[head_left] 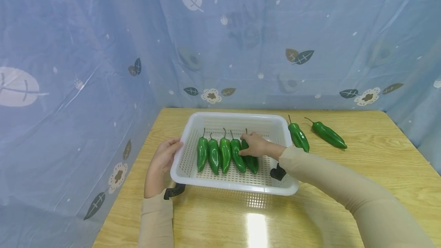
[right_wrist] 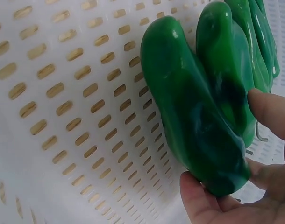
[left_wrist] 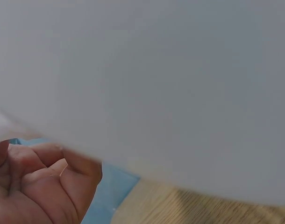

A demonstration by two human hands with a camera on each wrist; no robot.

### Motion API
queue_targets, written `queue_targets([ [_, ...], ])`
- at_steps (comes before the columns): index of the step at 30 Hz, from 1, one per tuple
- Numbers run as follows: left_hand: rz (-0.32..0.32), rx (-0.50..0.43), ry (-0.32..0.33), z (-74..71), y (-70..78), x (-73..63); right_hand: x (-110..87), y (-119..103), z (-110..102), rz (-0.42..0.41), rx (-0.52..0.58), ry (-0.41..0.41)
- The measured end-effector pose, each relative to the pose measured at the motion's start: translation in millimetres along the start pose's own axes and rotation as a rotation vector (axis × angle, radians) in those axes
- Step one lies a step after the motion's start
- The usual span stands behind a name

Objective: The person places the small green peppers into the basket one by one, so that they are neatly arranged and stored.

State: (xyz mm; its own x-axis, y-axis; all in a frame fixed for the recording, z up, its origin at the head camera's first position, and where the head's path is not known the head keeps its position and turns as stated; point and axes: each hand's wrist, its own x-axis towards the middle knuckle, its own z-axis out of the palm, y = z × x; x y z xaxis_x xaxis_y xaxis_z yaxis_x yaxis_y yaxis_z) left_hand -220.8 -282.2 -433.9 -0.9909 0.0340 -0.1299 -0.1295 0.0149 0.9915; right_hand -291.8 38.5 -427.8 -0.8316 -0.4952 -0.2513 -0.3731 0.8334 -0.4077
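Right hand: reaches into the basket, and the hand [head_left: 256,144] pinches the rightmost pepper inside it between thumb and fingers near the stem end.
Held pepper: dark green and glossy, this pepper [head_left: 252,163] lies close against its neighbour, tip toward the person.
Left hand: the other hand [head_left: 165,155] grips the left rim, thumb above and fingers bent behind the wall; the left wrist view is mostly filled by a blurred pale surface.
Basket: a white perforated plastic basket [head_left: 234,189] with rounded corners, long sides running left to right.
Row inside: four more green peppers [head_left: 225,154] left of the held one, side by side, stems toward the far wall.
Outside the basket: one green pepper [head_left: 298,137] just beside the right wall, another pepper [head_left: 329,135] farther right, slanting with its stem at upper left.
Table: light wood grain, the table [head_left: 213,217] shows a bright reflection in front of the basket.
Sleeves: beige on both arms, with a black strap [head_left: 175,190] at the left wrist.
Backdrop: blue curtain [head_left: 241,49] printed with leaves and flowers.
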Motion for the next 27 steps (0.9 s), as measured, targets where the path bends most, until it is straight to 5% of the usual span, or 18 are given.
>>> queue_targets([
  [13, -0.005, 0.010, 0.000, -0.1, 0.3, -0.4, 0.3, -3.0, -2.3, 0.024, 0.015, -0.057],
  [27, -0.021, -0.001, -0.006, -1.1, -0.5, 1.4, 2.9, 5.0, -18.6, -0.016, 0.085, 0.012],
])
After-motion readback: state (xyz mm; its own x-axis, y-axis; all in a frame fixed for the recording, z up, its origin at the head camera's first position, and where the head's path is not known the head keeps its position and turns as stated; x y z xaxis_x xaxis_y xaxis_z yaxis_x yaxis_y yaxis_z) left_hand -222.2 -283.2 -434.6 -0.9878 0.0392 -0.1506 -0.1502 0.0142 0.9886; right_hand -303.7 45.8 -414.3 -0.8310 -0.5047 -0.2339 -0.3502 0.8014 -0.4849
